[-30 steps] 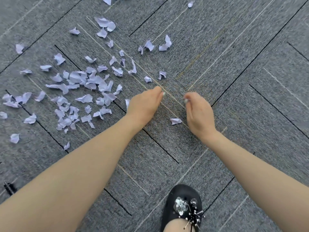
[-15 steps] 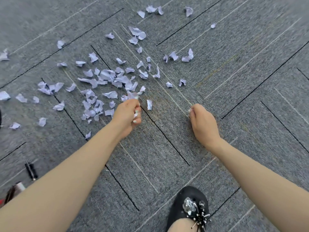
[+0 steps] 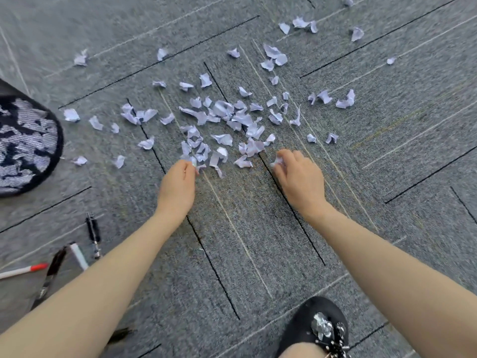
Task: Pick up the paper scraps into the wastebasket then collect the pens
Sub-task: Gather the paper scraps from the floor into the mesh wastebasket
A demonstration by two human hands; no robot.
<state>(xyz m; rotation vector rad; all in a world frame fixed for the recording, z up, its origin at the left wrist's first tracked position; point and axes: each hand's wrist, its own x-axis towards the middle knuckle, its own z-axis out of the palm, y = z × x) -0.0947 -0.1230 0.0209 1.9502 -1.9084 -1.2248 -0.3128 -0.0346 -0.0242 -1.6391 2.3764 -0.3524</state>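
Several pale lilac paper scraps (image 3: 227,120) lie scattered over the grey carpet, thickest just beyond my hands. My left hand (image 3: 178,187) is curled at the near edge of the pile, its fingertips pinching scraps. My right hand (image 3: 300,177) is also curled and grips a scrap (image 3: 277,160) at its fingertips. The black mesh wastebasket (image 3: 58,140) sits at the left edge with scraps inside. Several pens lie at the lower left: a black pen (image 3: 93,235), a white pen with a red cap (image 3: 23,271), a white one (image 3: 78,255) and a dark one (image 3: 53,270).
My black shoe with a silver flower ornament (image 3: 320,329) stands on the carpet at the bottom right. Loose scraps reach far up to the top right (image 3: 357,34) and out to the left near the wastebasket (image 3: 71,115).
The view has swung left, bringing the wastebasket and pens into sight. Both hands moved up to the near edge of the scrap pile; the right hand now holds a scrap at its fingertips.
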